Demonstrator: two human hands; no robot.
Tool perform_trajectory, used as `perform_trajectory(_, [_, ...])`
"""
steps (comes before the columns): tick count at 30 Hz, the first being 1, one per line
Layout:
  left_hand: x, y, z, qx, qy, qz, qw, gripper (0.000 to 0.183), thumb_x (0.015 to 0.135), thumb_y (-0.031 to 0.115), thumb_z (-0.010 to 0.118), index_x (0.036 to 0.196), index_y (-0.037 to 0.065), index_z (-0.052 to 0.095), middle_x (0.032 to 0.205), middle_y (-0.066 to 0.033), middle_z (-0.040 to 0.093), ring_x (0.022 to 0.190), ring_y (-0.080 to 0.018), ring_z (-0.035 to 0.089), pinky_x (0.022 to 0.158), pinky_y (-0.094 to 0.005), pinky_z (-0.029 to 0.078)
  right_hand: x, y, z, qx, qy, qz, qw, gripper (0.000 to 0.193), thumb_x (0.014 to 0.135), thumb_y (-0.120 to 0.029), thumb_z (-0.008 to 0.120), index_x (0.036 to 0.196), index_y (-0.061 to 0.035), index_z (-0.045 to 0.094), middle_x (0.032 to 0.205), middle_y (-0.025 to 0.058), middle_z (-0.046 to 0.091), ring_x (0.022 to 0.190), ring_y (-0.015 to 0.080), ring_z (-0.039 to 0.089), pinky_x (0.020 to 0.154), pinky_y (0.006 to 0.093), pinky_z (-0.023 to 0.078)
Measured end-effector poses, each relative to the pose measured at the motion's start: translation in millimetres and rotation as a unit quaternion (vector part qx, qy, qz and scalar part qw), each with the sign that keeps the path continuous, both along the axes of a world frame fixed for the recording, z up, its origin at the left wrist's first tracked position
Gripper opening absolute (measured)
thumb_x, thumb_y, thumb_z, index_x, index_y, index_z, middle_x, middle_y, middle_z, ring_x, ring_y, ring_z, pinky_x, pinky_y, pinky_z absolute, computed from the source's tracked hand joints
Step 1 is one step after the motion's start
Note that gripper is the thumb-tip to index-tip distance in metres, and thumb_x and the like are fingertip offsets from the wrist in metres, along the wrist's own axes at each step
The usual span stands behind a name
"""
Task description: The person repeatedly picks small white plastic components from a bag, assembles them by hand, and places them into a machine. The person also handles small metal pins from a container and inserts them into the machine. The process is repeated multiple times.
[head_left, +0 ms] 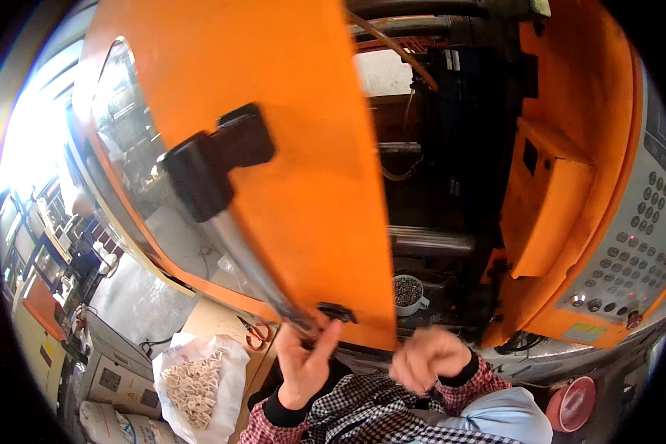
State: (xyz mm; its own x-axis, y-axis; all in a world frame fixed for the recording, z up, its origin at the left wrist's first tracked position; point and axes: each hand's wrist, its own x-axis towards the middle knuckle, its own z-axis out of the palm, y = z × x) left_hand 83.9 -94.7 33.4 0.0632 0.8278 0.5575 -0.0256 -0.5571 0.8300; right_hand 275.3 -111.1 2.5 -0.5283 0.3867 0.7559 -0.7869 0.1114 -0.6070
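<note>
My left hand (303, 366) is closed around the lower end of the metal bar handle (248, 255) on a large orange machine door (311, 185). The handle's upper end sits in a black bracket. My right hand (431, 360) is beside the door's lower right corner, in front of the machine opening. Its fingers are curled but smeared by motion, so whether anything is in them cannot be made out. Just inside the opening, near that corner, stands a white mug (424, 303) filled with small dark granules.
Lower left, an open white bag (237, 370) holds many small cream-coloured pieces, beside red-handled scissors (257, 337) on cardboard. At right is a grey keypad panel (621, 259) on the orange housing. A pink bucket (572, 405) stands lower right. Metal bars cross the dark opening.
</note>
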Motion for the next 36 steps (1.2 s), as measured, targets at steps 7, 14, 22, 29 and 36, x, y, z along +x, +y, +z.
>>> perform_trajectory(7, [-47.1, 53.1, -4.5, -0.009, -0.053, 0.244, 0.968, 0.027, 0.090, 0.018, 0.056, 0.068, 0.003, 0.051, 0.059, -0.0009, 0.051, 0.052, -0.0063, 0.043, 0.049, -0.0221, 0.032, -50.2, 136.6, 6.5, -0.220, 0.044, -0.444, 0.868, 0.015, 0.084, 0.000, 0.035, 0.079, -0.0015, 0.049, 0.073, 0.0088, 0.054, 0.056, 0.0111, 0.045, 0.051, 0.0241, 0.035])
perform_trajectory(14, [-96.1, 89.1, -5.9, 0.006, -0.032, 0.302, 0.953, 0.024, 0.089, 0.018, 0.059, 0.073, 0.003, 0.049, 0.057, -0.0011, 0.049, 0.051, -0.0070, 0.042, 0.048, -0.0232, 0.031, -11.6, 405.6, 48.8, -0.306, 0.120, -0.655, 0.681, 0.027, 0.089, -0.006, 0.048, 0.113, 0.0054, 0.050, 0.089, 0.0120, 0.058, 0.072, 0.0169, 0.055, 0.066, 0.0309, 0.044])
perform_trajectory(22, [-118.3, 100.1, -9.3, 0.018, -0.055, 0.349, 0.935, 0.020, 0.086, 0.015, 0.060, 0.076, 0.002, 0.049, 0.059, -0.0025, 0.049, 0.050, -0.0073, 0.043, 0.048, -0.0214, 0.032, 44.4, 536.0, 60.6, -0.303, 0.129, -0.646, 0.688, 0.042, 0.092, -0.027, 0.052, 0.119, 0.0045, 0.048, 0.098, 0.0129, 0.058, 0.080, 0.0203, 0.056, 0.069, 0.0349, 0.044])
perform_trajectory(29, [-110.4, 112.1, -5.5, 0.033, -0.099, 0.279, 0.955, 0.015, 0.085, 0.009, 0.061, 0.078, 0.001, 0.050, 0.062, -0.0013, 0.049, 0.052, -0.0062, 0.045, 0.047, -0.0192, 0.034, 146.2, 586.3, 68.0, -0.072, 0.130, -0.833, 0.533, 0.025, 0.094, -0.021, 0.048, 0.102, 0.0014, 0.054, 0.077, 0.0099, 0.060, 0.060, 0.0182, 0.055, 0.051, 0.0337, 0.044])
perform_trajectory(36, [-125.8, 95.7, -17.7, 0.024, -0.017, 0.341, 0.940, 0.019, 0.087, 0.014, 0.059, 0.094, -0.002, 0.052, 0.077, -0.0045, 0.055, 0.072, -0.0111, 0.053, 0.067, -0.0237, 0.042, -27.5, 323.5, 13.9, -0.330, 0.309, -0.287, 0.845, 0.023, 0.096, -0.017, 0.043, 0.109, 0.0002, 0.051, 0.097, 0.0056, 0.054, 0.087, 0.0139, 0.051, 0.081, 0.0226, 0.046])
